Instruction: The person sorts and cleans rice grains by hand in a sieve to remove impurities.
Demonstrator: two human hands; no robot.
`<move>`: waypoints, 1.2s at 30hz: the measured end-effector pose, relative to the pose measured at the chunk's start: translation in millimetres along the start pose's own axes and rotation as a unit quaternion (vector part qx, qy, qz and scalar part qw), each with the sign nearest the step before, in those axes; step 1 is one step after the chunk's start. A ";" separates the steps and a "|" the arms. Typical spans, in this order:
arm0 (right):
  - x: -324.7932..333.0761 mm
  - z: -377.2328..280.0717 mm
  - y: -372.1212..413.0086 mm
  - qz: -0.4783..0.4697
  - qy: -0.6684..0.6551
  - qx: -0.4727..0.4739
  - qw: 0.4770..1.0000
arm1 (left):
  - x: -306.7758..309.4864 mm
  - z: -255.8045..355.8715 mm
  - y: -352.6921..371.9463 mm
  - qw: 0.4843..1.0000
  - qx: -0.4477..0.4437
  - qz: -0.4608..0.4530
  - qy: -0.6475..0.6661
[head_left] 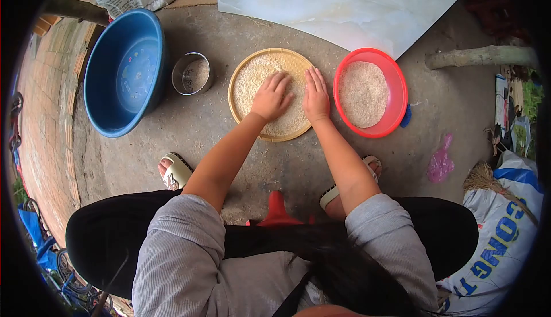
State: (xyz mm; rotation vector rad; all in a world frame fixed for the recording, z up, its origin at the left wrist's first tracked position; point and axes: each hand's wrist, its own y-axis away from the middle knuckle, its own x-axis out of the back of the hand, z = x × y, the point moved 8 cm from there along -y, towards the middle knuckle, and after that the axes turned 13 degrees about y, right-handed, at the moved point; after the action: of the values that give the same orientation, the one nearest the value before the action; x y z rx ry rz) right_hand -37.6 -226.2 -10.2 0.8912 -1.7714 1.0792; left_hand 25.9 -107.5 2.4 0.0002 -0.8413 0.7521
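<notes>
A round woven tray (297,63) lies on the floor ahead of me, with pale rice-like grain (249,80) spread over much of it. My left hand (273,96) rests palm down on the grain near the tray's middle, fingers apart and slightly bent. At the tray's right side, my right hand (316,94) has its fingers stretched out, close to the rim. Neither hand visibly grips anything. Just right of the tray stands a red plastic basin (400,96) holding more grain (364,93).
Left of the tray are a small metal bowl (177,77) with some grain and dark bits, and a large blue basin (131,76). A marbled sheet (344,4) lies beyond. A pink plastic bag (441,161) and a printed sack (499,231) are at right.
</notes>
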 end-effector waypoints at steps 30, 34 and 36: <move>-37.9 -47.2 23.1 -0.120 -0.812 -0.442 0.362 | 85.1 110.5 -77.9 0.781 0.148 -0.007 0.607; -36.5 -44.7 24.8 -0.170 -0.793 -0.424 0.403 | 72.6 112.8 -72.9 0.787 0.137 -0.049 0.599; -36.6 -43.4 29.2 -0.190 -0.768 -0.468 0.393 | 66.3 111.4 -72.4 0.831 0.095 -0.102 0.539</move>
State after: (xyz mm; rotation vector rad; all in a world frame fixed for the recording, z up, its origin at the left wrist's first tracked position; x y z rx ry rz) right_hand -36.4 -170.5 -41.4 1.3948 -2.5404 -1.7718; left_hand 22.9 -153.3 143.6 -0.1444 0.3216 0.5026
